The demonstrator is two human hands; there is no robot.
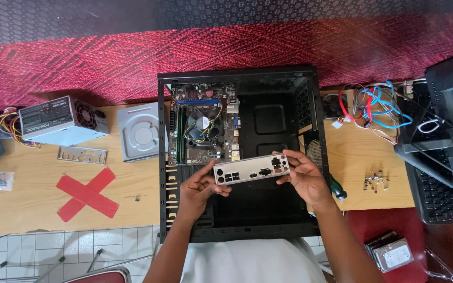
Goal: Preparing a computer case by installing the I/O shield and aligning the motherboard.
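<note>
Two hands, left [199, 184], right [302, 175], gripping metal port plate [251, 169], fingertips hidden behind it

Head camera looks straight down, close above the open computer case [239, 157] on the table [32, 199]

1. Setting: an improvised computer repair or assembly bench, not a fitted workshop.
2. Pale wooden tabletop [38, 199] marked with a red tape cross [86, 195]; red patterned carpet [132, 57] beyond its far edge.
3. Open black metal computer case [268, 220] at the surface's middle, green motherboard [203, 123] inside.
4. Grey boxed power supply with coloured wires [58, 120] at the far left corner.
5. Bundle of red and blue data cables [376, 105] and small heap of loose screws [376, 182] near the right edge.
6. Silver bare hard drives [391, 255] lie off the near right corner.
</note>
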